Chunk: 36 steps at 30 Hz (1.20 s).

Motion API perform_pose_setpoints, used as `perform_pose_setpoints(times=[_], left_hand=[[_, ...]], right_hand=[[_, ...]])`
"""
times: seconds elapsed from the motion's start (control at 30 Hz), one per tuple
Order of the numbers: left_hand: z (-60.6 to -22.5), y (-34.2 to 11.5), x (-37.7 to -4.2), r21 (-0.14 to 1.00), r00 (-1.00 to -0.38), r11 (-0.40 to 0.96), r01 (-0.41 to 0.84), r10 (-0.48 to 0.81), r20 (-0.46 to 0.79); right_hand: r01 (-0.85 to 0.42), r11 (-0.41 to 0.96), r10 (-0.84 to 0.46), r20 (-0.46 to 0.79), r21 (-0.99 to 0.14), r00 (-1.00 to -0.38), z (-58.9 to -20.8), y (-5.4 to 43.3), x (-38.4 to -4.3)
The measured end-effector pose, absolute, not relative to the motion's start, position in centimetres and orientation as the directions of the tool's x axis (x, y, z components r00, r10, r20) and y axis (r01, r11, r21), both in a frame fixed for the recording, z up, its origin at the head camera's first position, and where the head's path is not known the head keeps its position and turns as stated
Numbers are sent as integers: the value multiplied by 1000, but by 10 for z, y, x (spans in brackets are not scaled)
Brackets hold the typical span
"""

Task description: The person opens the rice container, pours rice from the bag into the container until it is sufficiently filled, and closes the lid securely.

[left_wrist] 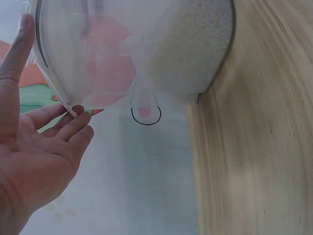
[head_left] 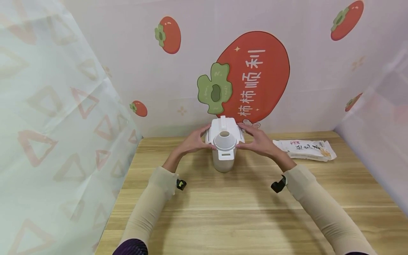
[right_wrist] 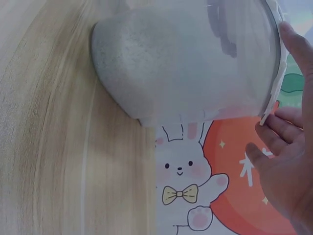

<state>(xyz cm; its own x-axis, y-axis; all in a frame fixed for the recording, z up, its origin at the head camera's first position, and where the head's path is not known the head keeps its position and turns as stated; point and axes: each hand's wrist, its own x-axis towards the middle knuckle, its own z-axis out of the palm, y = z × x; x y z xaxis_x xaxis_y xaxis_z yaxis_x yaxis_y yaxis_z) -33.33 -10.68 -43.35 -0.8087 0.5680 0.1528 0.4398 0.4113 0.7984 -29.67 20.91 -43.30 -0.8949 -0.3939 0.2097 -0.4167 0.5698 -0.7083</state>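
Observation:
A translucent storage container [head_left: 223, 164] stands upright on the wooden table near the back wall. Its white lid [head_left: 218, 124] carries a raised round spout-like cap [head_left: 225, 141] and a handle-like strip. Rice-like pale grains [left_wrist: 200, 44] fill the lower part, seen through the wall in both wrist views. My left hand [head_left: 191, 141] grips the lid's left edge, thumb toward the front and fingers behind. On the opposite edge my right hand [head_left: 259, 142] holds the lid the same way. Each wrist view shows fingertips touching the lid's rim.
A white printed packet [head_left: 304, 149] lies at the table's back right. Behind the container rises a wall sheet [head_left: 181, 81] printed with persimmons; a pale patterned sheet [head_left: 60, 117] hangs on the left. Bare wooden tabletop [head_left: 223, 216] lies in front.

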Motion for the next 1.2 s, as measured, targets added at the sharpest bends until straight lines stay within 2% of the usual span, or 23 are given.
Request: perform_pose_setpoints(times=[0.17,0.37,0.73,1.2], left_hand=[[-431,-110,-333,800,-817,406,441,552,170],[-431,-111,-331,780,-830,463,421,543,125],[-430,-112,-330,796,-831,468,383,551,76],[-429,-114,-328,722,-811,515,462,574,110]], right_hand=[[-443,558,-418,223,-701,-881,-435,208,-298],[-449,545,-431,222,-708,-874,-438,209,-297],[-456,534,-439,228,-712,-869,-438,208,-297],[-429,459,-443,218,-778,-869,-442,215,-302]])
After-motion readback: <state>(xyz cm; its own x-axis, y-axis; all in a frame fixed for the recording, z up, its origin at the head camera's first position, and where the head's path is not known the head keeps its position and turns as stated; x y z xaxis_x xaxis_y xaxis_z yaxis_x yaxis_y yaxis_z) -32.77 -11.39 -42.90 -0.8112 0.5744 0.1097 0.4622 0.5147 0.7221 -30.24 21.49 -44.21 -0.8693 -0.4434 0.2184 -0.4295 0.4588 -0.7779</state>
